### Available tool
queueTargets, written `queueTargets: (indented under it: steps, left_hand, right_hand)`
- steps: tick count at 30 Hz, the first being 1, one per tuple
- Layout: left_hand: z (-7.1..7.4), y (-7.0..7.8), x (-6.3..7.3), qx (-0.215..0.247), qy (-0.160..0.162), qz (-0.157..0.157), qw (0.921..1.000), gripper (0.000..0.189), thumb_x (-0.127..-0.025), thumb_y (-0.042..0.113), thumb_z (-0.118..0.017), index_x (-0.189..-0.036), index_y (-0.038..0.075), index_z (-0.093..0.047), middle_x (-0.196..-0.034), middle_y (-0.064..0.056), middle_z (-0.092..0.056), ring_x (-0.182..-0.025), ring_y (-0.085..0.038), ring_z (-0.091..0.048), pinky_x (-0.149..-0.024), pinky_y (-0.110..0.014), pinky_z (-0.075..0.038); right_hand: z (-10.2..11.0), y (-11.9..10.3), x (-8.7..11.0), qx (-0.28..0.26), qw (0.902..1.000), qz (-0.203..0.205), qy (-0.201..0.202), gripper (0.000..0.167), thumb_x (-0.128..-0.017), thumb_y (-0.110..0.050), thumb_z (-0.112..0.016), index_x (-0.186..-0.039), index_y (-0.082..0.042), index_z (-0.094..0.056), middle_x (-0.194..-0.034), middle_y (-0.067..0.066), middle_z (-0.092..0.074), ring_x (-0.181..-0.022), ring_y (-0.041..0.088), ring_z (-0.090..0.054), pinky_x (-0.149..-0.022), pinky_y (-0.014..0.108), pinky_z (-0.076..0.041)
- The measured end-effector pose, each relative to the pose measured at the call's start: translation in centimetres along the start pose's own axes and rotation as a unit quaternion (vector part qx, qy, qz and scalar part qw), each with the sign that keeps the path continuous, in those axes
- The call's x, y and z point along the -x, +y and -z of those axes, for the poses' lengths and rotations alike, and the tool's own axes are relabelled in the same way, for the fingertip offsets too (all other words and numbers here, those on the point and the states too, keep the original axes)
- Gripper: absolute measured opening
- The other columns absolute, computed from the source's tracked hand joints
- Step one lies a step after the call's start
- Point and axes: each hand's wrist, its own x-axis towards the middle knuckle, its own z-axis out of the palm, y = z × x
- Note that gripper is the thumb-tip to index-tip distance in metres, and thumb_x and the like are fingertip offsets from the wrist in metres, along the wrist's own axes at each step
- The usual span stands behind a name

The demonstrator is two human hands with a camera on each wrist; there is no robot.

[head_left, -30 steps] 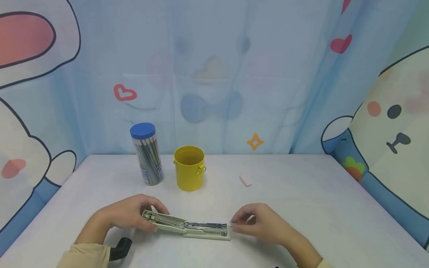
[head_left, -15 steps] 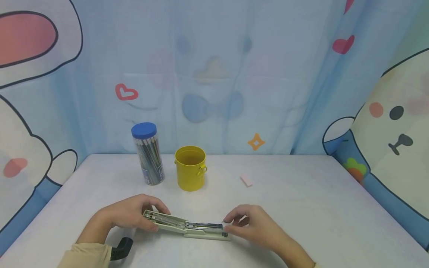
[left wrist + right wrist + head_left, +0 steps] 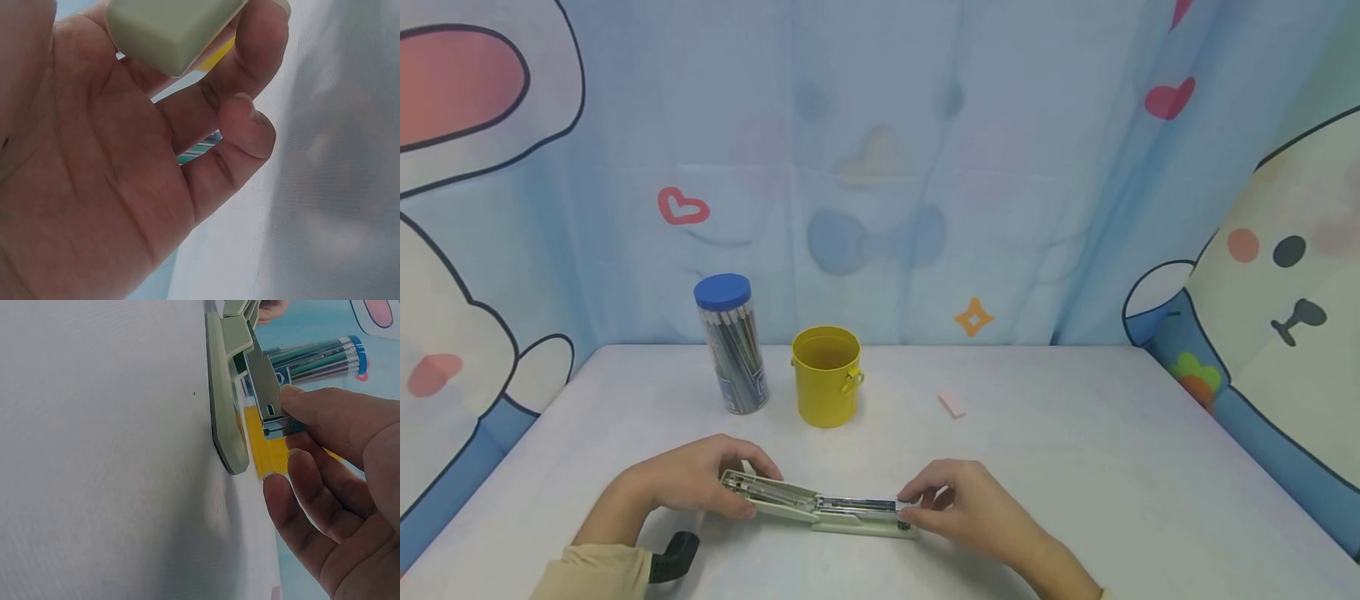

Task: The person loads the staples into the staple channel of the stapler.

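Note:
A pale green stapler lies opened out on the table, its metal magazine bare. My left hand grips the raised top cover at the left, thumb in front and fingers behind. In the left wrist view the cover's end sits between thumb and fingers. At the magazine's right end, my right hand pinches a small shiny metal piece, seemingly a strip of staples, between thumb and index finger. The fingertips largely hide it. The other right fingers are loosely bent below.
Behind the stapler stand a clear jar of pencils with a blue lid and a yellow bucket. A small pale pink block lies farther right on the white table. A printed curtain hangs behind.
My right hand has moved left with the small metal piece, from just off the stapler's end onto the magazine tip. My left hand keeps its grip on the cover.

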Motion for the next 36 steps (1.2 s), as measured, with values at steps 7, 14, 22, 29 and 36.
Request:
queueTargets:
  steps: [7,14,22,29,36]
  left_hand:
    - [0.1,0.2,0.0,-0.007,-0.002,0.004,1.0000,0.038,-0.079,0.015,-0.081,-0.115,0.019,-0.073,-0.105,0.001,-0.068,-0.089,-0.022,-0.057,-0.075,-0.037,-0.047]
    - [0.1,0.1,0.0,-0.010,-0.001,0.005,0.9999,0.036,-0.079,0.017,-0.081,-0.114,0.022,-0.073,-0.104,0.000,-0.068,-0.089,-0.023,-0.058,-0.075,-0.037,-0.047]
    - [0.1,0.2,0.0,-0.015,0.003,0.002,0.9999,0.037,-0.078,0.017,-0.082,-0.114,0.022,-0.074,-0.105,0.001,-0.068,-0.089,-0.023,-0.057,-0.075,-0.038,-0.047]
    - [0.0,0.2,-0.1,-0.012,0.003,0.002,0.9999,0.037,-0.078,0.016,-0.082,-0.114,0.020,-0.074,-0.104,0.001,-0.068,-0.088,-0.022,-0.058,-0.075,-0.036,-0.047]
    - [-0.2,0.1,0.0,-0.008,0.004,0.002,1.0000,0.038,-0.078,0.014,-0.082,-0.115,0.019,-0.073,-0.104,0.000,-0.068,-0.088,-0.023,-0.057,-0.076,-0.038,-0.046]
  right_hand:
    - [-0.1,-0.3,-0.1,0.006,0.9999,-0.008,-0.006,0.008,-0.086,-0.019,-0.082,-0.092,-0.016,-0.079,-0.088,-0.013,-0.067,-0.078,0.006,-0.061,-0.069,0.027,-0.055]
    - [-0.1,-0.3,-0.2,0.012,0.9997,-0.017,-0.011,0.009,-0.085,-0.020,-0.082,-0.093,-0.016,-0.079,-0.088,-0.013,-0.067,-0.078,0.006,-0.062,-0.069,0.027,-0.055]
    - [-0.1,-0.2,-0.2,0.013,0.9996,-0.022,-0.014,0.011,-0.085,-0.020,-0.083,-0.094,-0.016,-0.078,-0.088,-0.011,-0.067,-0.078,0.006,-0.062,-0.069,0.027,-0.055]
    - [-0.1,0.0,-0.1,0.004,0.9995,-0.027,-0.015,0.013,-0.084,-0.020,-0.084,-0.094,-0.016,-0.078,-0.089,-0.010,-0.067,-0.079,0.007,-0.062,-0.069,0.028,-0.055]
    - [0.3,0.8,0.0,0.004,0.9991,-0.036,-0.021,0.023,-0.079,-0.029,-0.088,-0.096,-0.019,-0.078,-0.090,-0.010,-0.068,-0.080,0.010,-0.062,-0.072,0.029,-0.054]
